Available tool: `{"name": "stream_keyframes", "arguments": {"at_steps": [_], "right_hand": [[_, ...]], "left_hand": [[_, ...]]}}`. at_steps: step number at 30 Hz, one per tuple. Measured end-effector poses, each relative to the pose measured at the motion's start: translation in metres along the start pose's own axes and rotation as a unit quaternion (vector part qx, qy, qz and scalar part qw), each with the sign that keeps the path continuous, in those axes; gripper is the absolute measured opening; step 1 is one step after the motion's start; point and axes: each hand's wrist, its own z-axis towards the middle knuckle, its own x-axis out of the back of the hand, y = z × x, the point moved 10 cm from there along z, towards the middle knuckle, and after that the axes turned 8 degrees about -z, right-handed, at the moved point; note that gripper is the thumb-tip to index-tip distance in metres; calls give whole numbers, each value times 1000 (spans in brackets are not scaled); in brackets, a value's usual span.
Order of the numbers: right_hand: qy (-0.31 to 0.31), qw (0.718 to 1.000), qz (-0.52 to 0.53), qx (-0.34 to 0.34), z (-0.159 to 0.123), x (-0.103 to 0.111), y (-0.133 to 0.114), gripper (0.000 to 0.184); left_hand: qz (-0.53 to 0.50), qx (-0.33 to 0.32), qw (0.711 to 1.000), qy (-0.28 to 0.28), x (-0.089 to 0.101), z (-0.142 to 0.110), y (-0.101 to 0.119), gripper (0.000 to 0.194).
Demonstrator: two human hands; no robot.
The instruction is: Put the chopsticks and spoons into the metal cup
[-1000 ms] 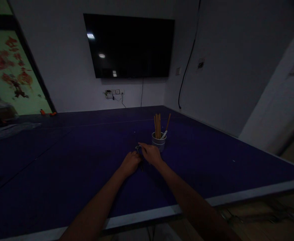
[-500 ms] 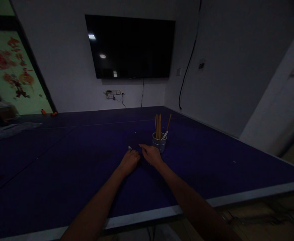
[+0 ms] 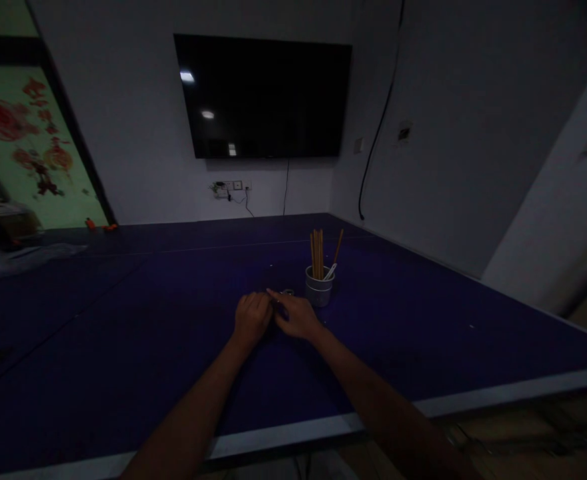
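In the head view my left hand [image 3: 252,319] is closed low over the blue table, its fingers curled down; what they hold is hidden. My right hand [image 3: 294,316] touches or nearly touches it from the right, thumb and index finger pinched together at the left hand's fingertips. Just beyond the right hand's knuckles shows a small shiny metal piece [image 3: 287,292] with a rounded end; which hand holds it, I cannot tell. Behind and right of that hand stands a grey metal cup [image 3: 318,293] holding several wooden chopsticks [image 3: 317,255] and a white-handled utensil [image 3: 330,271].
The blue tabletop [image 3: 173,347] has a pale front edge [image 3: 283,432]. Clear plastic sheeting [image 3: 28,260] lies at the far left, near small orange objects [image 3: 101,226]. A television [image 3: 266,100] hangs on the wall above sockets [image 3: 231,187]; a black cable [image 3: 376,137] dangles at the right.
The shiny rounded end showed above my left hand half a second ago and now shows beyond my right. My left hand has turned and shifted slightly left; my right fingertips have moved left toward it.
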Motion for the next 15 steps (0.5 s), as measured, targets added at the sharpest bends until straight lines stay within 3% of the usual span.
{"name": "stream_keyframes", "arguments": {"at_steps": [4, 8, 15], "right_hand": [[59, 997, 19, 55, -5, 12, -15, 54], [136, 989, -8, 57, -6, 23, -24, 38], [261, 964, 4, 41, -9, 49, -29, 33]], "left_hand": [[-7, -27, 998, 57, 11, -2, 4, 19], [-17, -62, 992, 105, 20, -6, 11, 20], [-54, -17, 990, 130, 23, -8, 3, 23]]}}
